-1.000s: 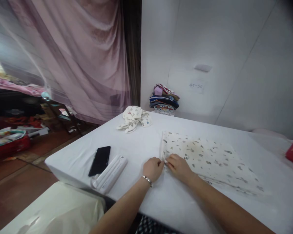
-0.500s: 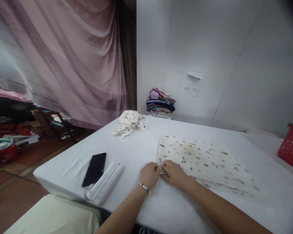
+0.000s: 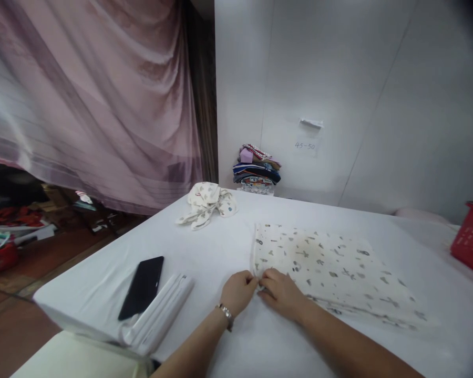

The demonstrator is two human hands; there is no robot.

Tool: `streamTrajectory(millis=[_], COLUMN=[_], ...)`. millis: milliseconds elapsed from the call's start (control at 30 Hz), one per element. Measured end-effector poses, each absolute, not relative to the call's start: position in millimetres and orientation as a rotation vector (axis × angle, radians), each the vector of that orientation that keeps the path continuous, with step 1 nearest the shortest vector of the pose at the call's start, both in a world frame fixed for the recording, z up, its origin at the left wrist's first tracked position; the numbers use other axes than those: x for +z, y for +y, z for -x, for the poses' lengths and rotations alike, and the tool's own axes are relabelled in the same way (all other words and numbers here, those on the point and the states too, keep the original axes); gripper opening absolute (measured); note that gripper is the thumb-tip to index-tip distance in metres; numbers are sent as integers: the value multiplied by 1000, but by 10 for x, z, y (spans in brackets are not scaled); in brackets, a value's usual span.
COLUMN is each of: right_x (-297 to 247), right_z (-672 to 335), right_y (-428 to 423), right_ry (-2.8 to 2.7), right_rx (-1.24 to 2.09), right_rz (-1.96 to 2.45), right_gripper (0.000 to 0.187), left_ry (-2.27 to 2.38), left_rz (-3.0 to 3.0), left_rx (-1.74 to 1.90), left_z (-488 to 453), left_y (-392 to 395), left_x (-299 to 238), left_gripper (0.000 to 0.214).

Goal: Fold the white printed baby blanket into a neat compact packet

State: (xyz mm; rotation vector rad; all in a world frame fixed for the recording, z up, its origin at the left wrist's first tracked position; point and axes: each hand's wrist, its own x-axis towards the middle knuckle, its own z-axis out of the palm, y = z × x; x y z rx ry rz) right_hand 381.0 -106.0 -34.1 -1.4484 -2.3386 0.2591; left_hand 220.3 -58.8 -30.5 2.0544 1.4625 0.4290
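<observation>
A cream cloth [image 3: 331, 268] with small dark prints lies flat on the white table [image 3: 228, 247]. My left hand [image 3: 238, 291], a bracelet at its wrist, pinches the cloth's near left corner with curled fingers. My right hand [image 3: 281, 291] sits right beside it, fingers closed on the same corner edge. The two hands touch each other.
A black phone [image 3: 142, 286] and a white case [image 3: 161, 315] lie at the table's left edge. A crumpled printed garment [image 3: 207, 202] sits farther back, a stack of folded clothes [image 3: 256, 170] against the wall, a red basket [image 3: 471, 236] at the right. A pink curtain [image 3: 102, 100] hangs left.
My hands stay pinched on the cloth corner. The view has shifted, so the table and hands sit a little lower and more to the left in the picture.
</observation>
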Motion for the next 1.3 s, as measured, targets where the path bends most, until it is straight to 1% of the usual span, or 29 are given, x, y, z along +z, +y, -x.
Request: streamTrajectory(millis=[100, 233, 333, 400, 467, 567, 700, 800, 967, 1067, 1167, 1233, 1300], right_x=[-371, -440, -456, -449, -441, -441, -427, -402, -432, -456, -405, -339, -277], right_z=[-3799, -3870, -3947, -3980, -4000, -4032, -4104, -4136, -4163, -4145, -4019, -3885, -3755], right_y=[-1041, -963, -934, -952, -987, -1025, -1026, -1027, -1026, -1030, -1062, -1091, -1112], right_ry=[-2247, -1626, -1166, -1030, -969, -820, -569, -520, -547, -734, -1352, -1853, -2177], right_rx=[342, 715, 1014, 1139, 1215, 1279, 1266, 1300, 1300, 1257, 1079, 836, 594], right_rz=[1418, 1453, 1432, 1368, 1309, 1174, 1004, 973, 978, 1086, 1276, 1385, 1498], right_gripper=[17, 29, 32, 33, 32, 29, 27, 25, 23, 25, 25, 23, 23], left_ry=[1408, 1299, 1361, 1421, 1469, 1518, 1541, 1557, 1607, 1616, 1628, 1634, 1640], left_rz=[-2019, -2042, -2102, -2108, -2080, -2033, -1986, -1959, -1888, -1872, -1895, -1929, -1959], left_rx=[449, 431, 429, 438, 436, 415, 388, 385, 343, 313, 299, 309, 320], left_z=[-2191, -2159, -2182, -2241, -2330, -2492, -2689, -2793, -2869, -2880, -2892, -2901, -2907], left_y=[-578, -405, -88, 178, 434, 720, 900, 957, 995, 1007, 1034, 1058, 1081], left_x=[-289, -144, -27, -1, -24, -102, -191, -238, -290, -286, -281, -293, -317], left_gripper=[30, 39, 32, 26, 21, 19, 18, 21, 25, 26, 23, 19, 18])
